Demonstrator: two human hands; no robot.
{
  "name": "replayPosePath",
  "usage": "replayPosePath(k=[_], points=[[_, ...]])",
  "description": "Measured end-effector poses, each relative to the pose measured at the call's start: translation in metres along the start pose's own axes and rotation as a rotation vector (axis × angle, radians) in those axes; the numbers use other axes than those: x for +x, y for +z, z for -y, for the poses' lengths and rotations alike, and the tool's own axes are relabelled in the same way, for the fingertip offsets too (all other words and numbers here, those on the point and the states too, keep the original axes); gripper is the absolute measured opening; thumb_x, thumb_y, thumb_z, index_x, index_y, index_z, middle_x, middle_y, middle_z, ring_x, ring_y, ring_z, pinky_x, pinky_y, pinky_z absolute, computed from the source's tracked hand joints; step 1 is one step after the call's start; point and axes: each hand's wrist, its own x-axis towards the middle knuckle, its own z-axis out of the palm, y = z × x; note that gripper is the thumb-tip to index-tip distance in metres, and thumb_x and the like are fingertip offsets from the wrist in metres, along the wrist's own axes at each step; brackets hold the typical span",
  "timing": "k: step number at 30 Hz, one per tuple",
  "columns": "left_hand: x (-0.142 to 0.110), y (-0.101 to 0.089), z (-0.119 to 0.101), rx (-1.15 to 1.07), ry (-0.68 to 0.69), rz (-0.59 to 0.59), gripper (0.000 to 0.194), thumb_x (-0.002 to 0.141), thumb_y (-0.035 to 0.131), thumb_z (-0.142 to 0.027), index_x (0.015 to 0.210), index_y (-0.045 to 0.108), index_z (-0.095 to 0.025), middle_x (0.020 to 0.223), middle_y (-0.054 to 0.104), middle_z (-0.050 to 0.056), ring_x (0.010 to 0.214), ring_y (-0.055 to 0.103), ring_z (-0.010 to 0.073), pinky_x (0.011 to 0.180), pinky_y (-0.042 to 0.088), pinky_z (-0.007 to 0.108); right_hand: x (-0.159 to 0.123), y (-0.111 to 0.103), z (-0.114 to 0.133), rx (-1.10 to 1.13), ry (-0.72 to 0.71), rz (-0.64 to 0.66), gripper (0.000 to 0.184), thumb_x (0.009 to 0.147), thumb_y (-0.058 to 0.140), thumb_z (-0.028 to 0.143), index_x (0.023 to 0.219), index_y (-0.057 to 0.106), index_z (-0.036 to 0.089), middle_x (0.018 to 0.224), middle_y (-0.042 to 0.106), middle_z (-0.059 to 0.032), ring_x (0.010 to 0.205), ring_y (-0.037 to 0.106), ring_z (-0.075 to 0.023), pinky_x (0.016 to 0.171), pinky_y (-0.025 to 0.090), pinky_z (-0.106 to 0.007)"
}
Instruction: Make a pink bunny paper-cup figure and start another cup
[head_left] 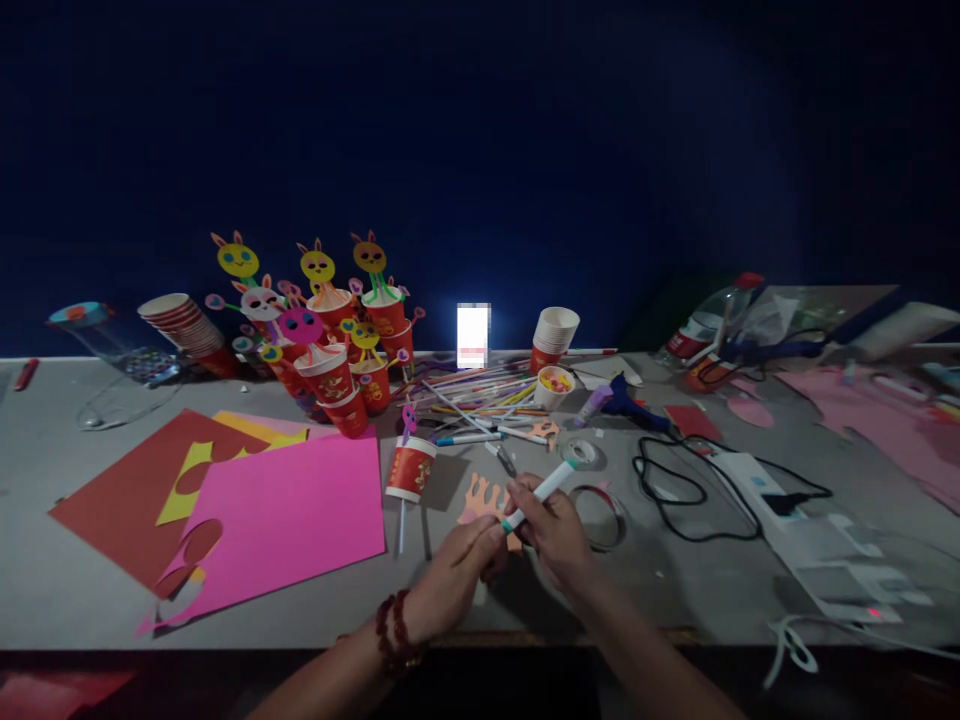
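Observation:
My right hand [553, 530] is closed around a white marker pen [541, 493] with a teal tip, held slanting above the table. My left hand [459, 575], with a bead bracelet at the wrist, pinches the marker's lower teal end, where the cap is. Just behind my hands lies an orange paper cut-out [480, 497] with a scalloped top. A red paper cup [409, 468] on a stick stands to its left.
Pink [300, 520], yellow and red paper sheets lie left. Red cups with bunny faces [330, 330] stand at the back, beside stacked cups [555, 335], straws and pens [480, 395]. A glue gun [626, 400], black cable [675, 480], tape rolls [600, 510] and a power strip [757, 485] lie right.

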Motion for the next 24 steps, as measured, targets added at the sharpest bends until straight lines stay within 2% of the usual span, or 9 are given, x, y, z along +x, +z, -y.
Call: replayPosePath(k=[7, 13, 18, 24], points=[[-0.001, -0.005, 0.002, 0.258, 0.011, -0.025, 0.043, 0.102, 0.029, -0.043, 0.069, 0.045, -0.020, 0.067, 0.048, 0.000, 0.066, 0.045, 0.0151, 0.066, 0.037, 0.028, 0.007, -0.002, -0.012, -0.037, -0.006, 0.015, 0.043, 0.074, 0.070, 0.056, 0.059, 0.053, 0.019, 0.048, 0.037, 0.0081, 0.041, 0.027, -0.0065, 0.040, 0.017, -0.021], [-0.001, -0.005, 0.001, 0.604, 0.058, -0.091, 0.030, 0.101, 0.032, -0.035, 0.086, 0.054, -0.020, 0.084, 0.061, 0.005, 0.077, 0.055, 0.0186, 0.070, 0.041, 0.028, 0.007, 0.001, -0.010, -0.105, -0.042, -0.005, 0.044, 0.074, 0.071, 0.056, 0.057, 0.051, 0.020, 0.048, 0.037, 0.0075, 0.043, 0.028, -0.0078, 0.040, 0.021, -0.022], [0.001, -0.004, -0.002, 0.629, 0.083, -0.119, 0.029, 0.101, 0.032, -0.034, 0.096, 0.057, -0.019, 0.090, 0.065, 0.008, 0.083, 0.059, 0.0205, 0.076, 0.046, 0.030, 0.005, 0.001, -0.005, -0.225, -0.157, -0.030, 0.043, 0.079, 0.067, 0.054, 0.057, 0.053, 0.020, 0.052, 0.042, 0.0049, 0.049, 0.038, -0.0106, 0.046, 0.032, -0.022], [0.004, -0.007, -0.001, 0.679, 0.067, -0.114, 0.029, 0.099, 0.034, -0.033, 0.099, 0.058, -0.018, 0.094, 0.067, 0.011, 0.087, 0.062, 0.0227, 0.078, 0.048, 0.032, 0.006, 0.006, -0.005, -0.213, -0.109, 0.086, 0.046, 0.079, 0.065, 0.060, 0.060, 0.053, 0.020, 0.051, 0.043, 0.0052, 0.046, 0.038, -0.0102, 0.043, 0.032, -0.022]])
